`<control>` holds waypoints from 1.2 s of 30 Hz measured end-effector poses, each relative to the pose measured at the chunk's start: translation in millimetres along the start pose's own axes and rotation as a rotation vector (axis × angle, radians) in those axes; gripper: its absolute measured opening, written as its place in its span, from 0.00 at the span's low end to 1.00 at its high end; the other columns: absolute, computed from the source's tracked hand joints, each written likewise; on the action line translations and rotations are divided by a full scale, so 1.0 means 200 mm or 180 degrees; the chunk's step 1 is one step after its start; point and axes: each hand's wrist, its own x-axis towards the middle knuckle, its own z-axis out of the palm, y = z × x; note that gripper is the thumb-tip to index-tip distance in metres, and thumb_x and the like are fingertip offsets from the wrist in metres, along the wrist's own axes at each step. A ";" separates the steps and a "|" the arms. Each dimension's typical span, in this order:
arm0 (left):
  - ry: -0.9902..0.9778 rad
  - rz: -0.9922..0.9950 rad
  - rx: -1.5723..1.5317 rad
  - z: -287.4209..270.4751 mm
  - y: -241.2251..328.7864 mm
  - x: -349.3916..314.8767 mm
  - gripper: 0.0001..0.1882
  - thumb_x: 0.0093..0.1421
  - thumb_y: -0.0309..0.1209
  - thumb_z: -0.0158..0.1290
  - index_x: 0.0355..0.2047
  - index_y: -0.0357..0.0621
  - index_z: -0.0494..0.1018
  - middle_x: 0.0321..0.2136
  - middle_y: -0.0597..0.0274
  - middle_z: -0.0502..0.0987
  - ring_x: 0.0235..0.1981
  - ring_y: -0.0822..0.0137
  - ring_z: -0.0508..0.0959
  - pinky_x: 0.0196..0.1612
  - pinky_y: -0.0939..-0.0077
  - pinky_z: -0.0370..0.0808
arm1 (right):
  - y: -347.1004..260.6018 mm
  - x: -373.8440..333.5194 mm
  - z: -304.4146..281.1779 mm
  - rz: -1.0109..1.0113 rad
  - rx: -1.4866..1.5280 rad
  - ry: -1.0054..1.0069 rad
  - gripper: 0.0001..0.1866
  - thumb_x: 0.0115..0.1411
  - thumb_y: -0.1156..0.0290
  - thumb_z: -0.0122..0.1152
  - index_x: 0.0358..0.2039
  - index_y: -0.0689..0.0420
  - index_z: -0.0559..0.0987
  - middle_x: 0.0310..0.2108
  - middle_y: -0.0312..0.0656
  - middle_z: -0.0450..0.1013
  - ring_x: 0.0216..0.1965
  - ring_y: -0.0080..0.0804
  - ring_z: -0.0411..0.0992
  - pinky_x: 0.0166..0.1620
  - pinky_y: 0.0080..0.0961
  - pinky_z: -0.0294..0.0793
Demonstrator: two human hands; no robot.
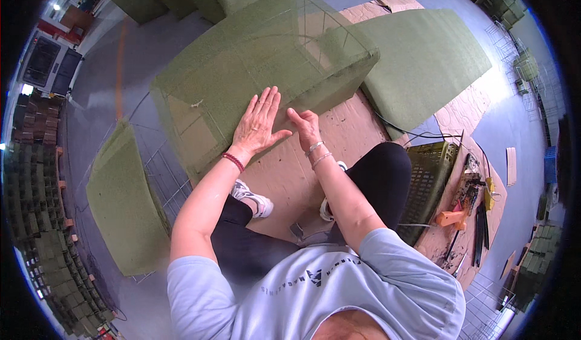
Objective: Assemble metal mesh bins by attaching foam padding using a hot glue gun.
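At 12 o'clock, just ahead of the person, a wire-frame box covered in green mesh (242, 77) rests at a slant over a cardboard sheet (342, 131). The left hand (257, 125) lies over its near side, fingers straight and together, thumb spread toward 3 o'clock; its grip is wide open with nothing in it. Just beside it, at its 3 o'clock, the right hand (304, 125) is curled with the thumb raised, near the box's lower edge; whether its grip pinches the mesh cannot be told. A red beaded bracelet (233, 161) circles the left wrist.

At 2 o'clock lies a broad green panel (426, 62); between 8 and 9 o'clock, a smaller green mesh-covered piece (124, 207) leans by a wire grid (166, 170). Toward 4 o'clock are a slotted plastic crate (426, 173), an orange-handled tool (451, 219) and slim black rods (480, 234).
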 end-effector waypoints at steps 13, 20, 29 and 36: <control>0.0043 0.0025 -0.0007 0.01 -0.01 0.02 0.53 0.54 0.67 0.41 0.66 0.36 0.45 0.67 0.52 0.47 0.68 0.56 0.48 0.68 0.58 0.48 | -0.01 0.02 0.03 -0.0124 -0.0080 0.0014 0.13 0.55 0.64 0.67 0.26 0.63 0.81 0.23 0.31 0.74 0.24 0.15 0.66 0.28 0.18 0.62; 0.0028 0.0089 -0.0120 0.02 -0.03 0.00 0.55 0.53 0.69 0.41 0.67 0.38 0.45 0.67 0.54 0.48 0.68 0.57 0.48 0.68 0.58 0.47 | 0.00 -0.05 0.02 0.0233 0.0311 -0.0492 0.14 0.55 0.64 0.68 0.18 0.54 0.75 0.20 0.26 0.69 0.24 0.13 0.64 0.27 0.15 0.60; -0.0028 0.0189 -0.0423 0.01 -0.03 0.02 0.55 0.52 0.68 0.43 0.66 0.36 0.44 0.68 0.51 0.46 0.69 0.56 0.47 0.68 0.58 0.46 | -0.09 -0.11 0.16 0.0123 0.0096 -0.0289 0.17 0.53 0.64 0.68 0.13 0.54 0.73 0.15 0.23 0.58 0.17 0.15 0.52 0.17 0.21 0.48; 0.0039 0.0234 -0.0358 0.05 0.01 0.12 0.56 0.53 0.67 0.43 0.66 0.32 0.43 0.67 0.47 0.45 0.69 0.54 0.46 0.69 0.59 0.46 | 0.19 0.04 0.01 -0.0102 -0.0064 -0.0425 0.11 0.54 0.67 0.67 0.23 0.62 0.80 0.19 0.23 0.63 0.21 0.12 0.58 0.20 0.18 0.57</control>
